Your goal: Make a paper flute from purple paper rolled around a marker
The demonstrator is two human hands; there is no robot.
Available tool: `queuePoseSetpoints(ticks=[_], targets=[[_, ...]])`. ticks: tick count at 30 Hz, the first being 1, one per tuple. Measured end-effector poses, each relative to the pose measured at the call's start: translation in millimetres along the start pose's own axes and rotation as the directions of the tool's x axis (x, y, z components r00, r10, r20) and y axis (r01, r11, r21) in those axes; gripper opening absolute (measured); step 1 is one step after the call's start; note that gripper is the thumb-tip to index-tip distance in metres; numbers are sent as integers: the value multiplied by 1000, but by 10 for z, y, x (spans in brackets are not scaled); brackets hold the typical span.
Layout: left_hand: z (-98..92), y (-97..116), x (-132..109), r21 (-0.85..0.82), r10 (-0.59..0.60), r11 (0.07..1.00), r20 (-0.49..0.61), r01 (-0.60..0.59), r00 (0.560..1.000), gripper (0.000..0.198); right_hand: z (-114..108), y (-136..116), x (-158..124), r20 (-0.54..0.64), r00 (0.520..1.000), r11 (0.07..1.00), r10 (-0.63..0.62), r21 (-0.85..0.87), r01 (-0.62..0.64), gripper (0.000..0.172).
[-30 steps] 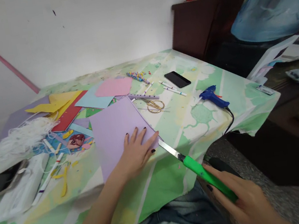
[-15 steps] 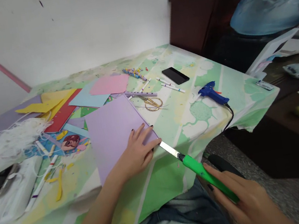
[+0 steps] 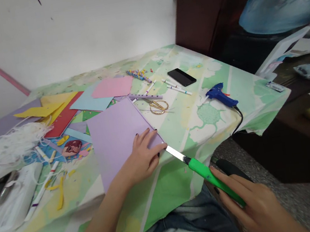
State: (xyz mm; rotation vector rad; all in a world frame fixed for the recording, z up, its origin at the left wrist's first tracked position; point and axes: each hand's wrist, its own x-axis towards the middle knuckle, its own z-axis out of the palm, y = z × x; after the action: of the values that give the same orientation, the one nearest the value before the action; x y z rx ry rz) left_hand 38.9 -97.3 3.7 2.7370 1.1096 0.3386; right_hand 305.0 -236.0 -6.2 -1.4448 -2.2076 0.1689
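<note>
My left hand [image 3: 142,157] lies flat with fingers spread on the near right corner of a lilac paper sheet [image 3: 116,133] on the table. My right hand [image 3: 251,204] grips the green handle of a utility knife [image 3: 208,174]. Its extended metal blade [image 3: 175,153] points at the sheet's corner, its tip right beside my left fingertips.
The table has a green patterned cloth [image 3: 210,115]. On it lie gold scissors [image 3: 158,107], a blue glue gun [image 3: 221,95] with cord, a black phone [image 3: 181,77], markers [image 3: 175,87], coloured paper sheets [image 3: 112,87], white string [image 3: 9,145]. A dark cabinet [image 3: 200,14] stands at the back right.
The view shifted slightly. The knife blade has edged closer to the sheet's corner and my left fingertips. My left hand stays pressed on the paper.
</note>
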Motion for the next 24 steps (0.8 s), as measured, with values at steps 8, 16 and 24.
queuePoseSetpoints(ticks=[8,16,24], targets=[[17,-8,5,31,8,999,22,-9,1000,45,-35,23,4,11,1000,1000,4,14,-4,41],[14,-2,8,7,16,1000,-1,-16,1000,45,-19,5,-15,17,1000,1000,17,-3,-17,41],[3,2,13,35,32,999,3,-32,999,45,-17,-25,20,-3,1000,999,10,-32,-10,40]])
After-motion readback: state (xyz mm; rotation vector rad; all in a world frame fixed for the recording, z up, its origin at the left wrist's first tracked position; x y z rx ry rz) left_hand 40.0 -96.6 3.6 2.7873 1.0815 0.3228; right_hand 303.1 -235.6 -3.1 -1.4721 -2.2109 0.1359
